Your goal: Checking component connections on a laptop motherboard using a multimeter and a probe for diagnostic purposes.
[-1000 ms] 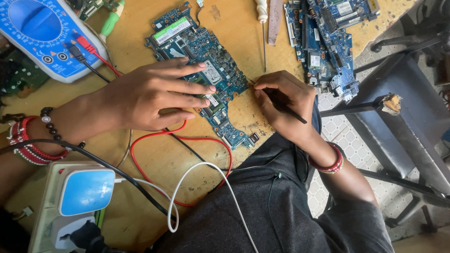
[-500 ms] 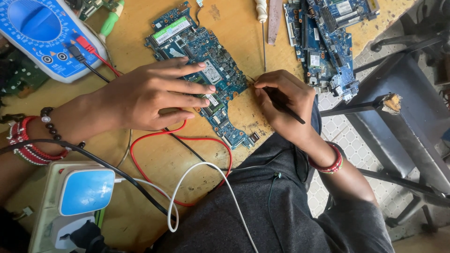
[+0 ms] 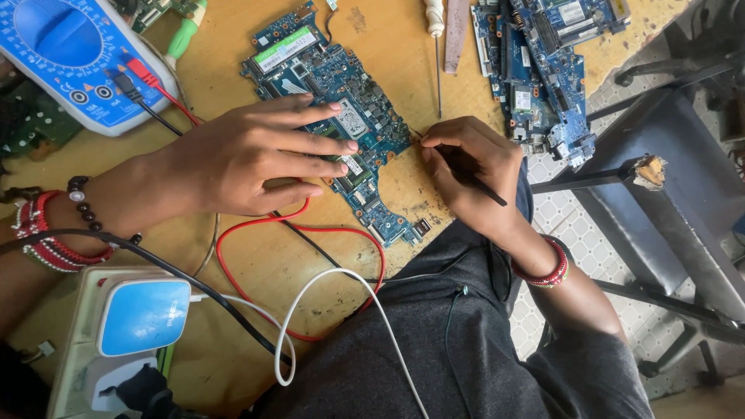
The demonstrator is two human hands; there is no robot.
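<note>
A blue laptop circuit board (image 3: pixel 330 74) lies on the wooden bench, running from upper left to lower right. My left hand (image 3: pixel 248 155) rests flat on its middle, fingers spread and pressing it down. My right hand (image 3: pixel 466 174) is closed around a thin black probe (image 3: pixel 477 185), held like a pen, with its tip at the board's right edge near the middle. Red and black leads (image 3: pixel 299 229) loop on the bench beneath my left hand.
A blue multimeter (image 3: pixel 66 58) sits at the top left with leads plugged in. A second blue circuit board (image 3: pixel 535 66) lies at the top right beside a screwdriver (image 3: pixel 437 46). A white and blue power unit (image 3: pixel 116 334) stands at the lower left. A metal stool (image 3: pixel 683 178) is right of the bench.
</note>
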